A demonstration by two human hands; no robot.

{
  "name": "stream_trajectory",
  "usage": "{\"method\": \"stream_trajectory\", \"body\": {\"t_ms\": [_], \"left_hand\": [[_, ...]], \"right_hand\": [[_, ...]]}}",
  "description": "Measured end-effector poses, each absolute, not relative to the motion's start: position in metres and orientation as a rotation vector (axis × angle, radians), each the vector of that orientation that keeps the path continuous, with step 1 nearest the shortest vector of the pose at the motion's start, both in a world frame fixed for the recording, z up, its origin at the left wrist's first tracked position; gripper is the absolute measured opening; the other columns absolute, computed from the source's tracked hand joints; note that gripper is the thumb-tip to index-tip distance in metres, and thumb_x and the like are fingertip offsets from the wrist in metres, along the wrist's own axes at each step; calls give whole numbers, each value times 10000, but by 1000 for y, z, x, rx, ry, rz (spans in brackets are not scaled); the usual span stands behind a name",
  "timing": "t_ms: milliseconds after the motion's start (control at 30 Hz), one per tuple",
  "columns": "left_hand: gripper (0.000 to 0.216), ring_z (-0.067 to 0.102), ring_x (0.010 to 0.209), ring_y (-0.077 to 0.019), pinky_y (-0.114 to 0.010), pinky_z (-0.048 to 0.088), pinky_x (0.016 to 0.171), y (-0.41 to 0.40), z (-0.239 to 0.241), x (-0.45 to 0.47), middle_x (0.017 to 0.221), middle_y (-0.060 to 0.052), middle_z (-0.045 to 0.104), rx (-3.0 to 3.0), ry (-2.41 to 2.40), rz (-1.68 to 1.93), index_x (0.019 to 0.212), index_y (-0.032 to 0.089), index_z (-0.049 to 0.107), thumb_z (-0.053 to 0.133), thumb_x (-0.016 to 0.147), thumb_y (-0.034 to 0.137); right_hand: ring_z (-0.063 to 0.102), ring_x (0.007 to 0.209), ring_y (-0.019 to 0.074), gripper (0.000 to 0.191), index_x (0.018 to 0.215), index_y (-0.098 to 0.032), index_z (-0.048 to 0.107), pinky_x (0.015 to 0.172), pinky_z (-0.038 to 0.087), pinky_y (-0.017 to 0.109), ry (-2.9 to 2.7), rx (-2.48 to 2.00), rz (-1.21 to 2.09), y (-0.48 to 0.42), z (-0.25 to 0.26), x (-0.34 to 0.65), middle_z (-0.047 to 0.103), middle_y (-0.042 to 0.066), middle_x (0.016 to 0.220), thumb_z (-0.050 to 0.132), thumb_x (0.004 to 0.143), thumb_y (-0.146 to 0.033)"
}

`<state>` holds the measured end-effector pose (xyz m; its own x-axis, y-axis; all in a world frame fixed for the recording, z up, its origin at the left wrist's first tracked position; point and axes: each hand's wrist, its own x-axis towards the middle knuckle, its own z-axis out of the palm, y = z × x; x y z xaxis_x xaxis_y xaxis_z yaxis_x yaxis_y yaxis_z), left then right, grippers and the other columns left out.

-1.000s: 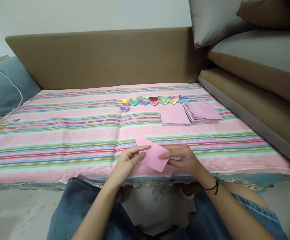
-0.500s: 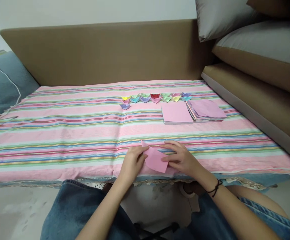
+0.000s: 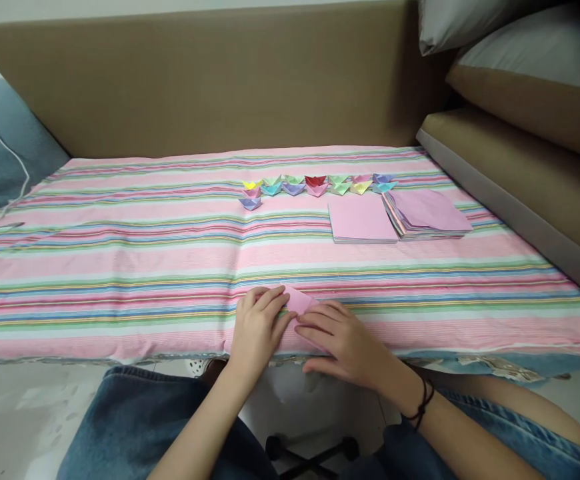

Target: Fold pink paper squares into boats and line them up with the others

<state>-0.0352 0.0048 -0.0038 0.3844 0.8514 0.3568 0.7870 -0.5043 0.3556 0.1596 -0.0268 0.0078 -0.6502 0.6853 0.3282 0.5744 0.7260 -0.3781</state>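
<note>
A pink paper sheet [image 3: 299,300] lies near the front edge of the striped cloth [image 3: 120,267], mostly covered by my hands. My left hand [image 3: 257,330] rests on its left part with fingers pressed down on it. My right hand [image 3: 340,340] lies flat over its right part, fingers stretched toward the left hand. A black band circles my right wrist.
A row of several small folded paper boats [image 3: 315,185] sits further back. Two stacks of pink and purple paper [image 3: 363,220] [image 3: 427,213] lie to the right of centre. Brown cushions [image 3: 520,173] and grey pillows are at the right, a grey-blue cushion [image 3: 0,153] with a white cable at the left.
The pink sheet came down from being held up to lying on the cloth. Both hands closed over it and now press it flat, hiding most of it.
</note>
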Motion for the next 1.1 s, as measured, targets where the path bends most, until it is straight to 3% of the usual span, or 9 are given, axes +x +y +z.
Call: {"method": "stream_trajectory", "body": {"t_ms": [133, 267, 433, 1100], "left_hand": [[252, 488, 1036, -238, -425, 370, 872, 6, 4, -40, 1200, -16, 628, 2475, 1485, 659, 1085, 256, 630, 561, 849, 311], [457, 459, 1094, -257, -431, 346, 905, 6, 8, -45, 1256, -11, 590, 2459, 1441, 567, 1174, 285, 581, 676, 741, 395], [468, 454, 1102, -258, -426, 331, 903, 4, 9, -44, 1258, -2, 586, 2430, 1477, 563, 1170, 293, 581, 695, 721, 356], [187, 547, 920, -230, -419, 367, 852, 33, 9, -44, 1018, 6, 695, 2276, 1437, 656, 843, 283, 727, 733, 656, 287]], "right_hand": [[515, 1032, 241, 383, 1079, -159, 611, 930, 393, 435, -2451, -1002, 256, -28, -1, 151, 632, 98, 1038, 561, 842, -455], [512, 1045, 233, 332, 1065, -160, 612, 957, 369, 444, -2418, -967, 189, -31, -8, 154, 621, 102, 1052, 556, 857, -413], [505, 1072, 236, 334, 1100, -174, 601, 984, 347, 467, -2412, -979, 142, -34, -13, 154, 614, 115, 1088, 547, 863, -403], [533, 1021, 232, 279, 1048, -182, 626, 966, 360, 463, -2369, -974, 168, -34, -10, 152, 646, 89, 1007, 589, 843, -368]]}}
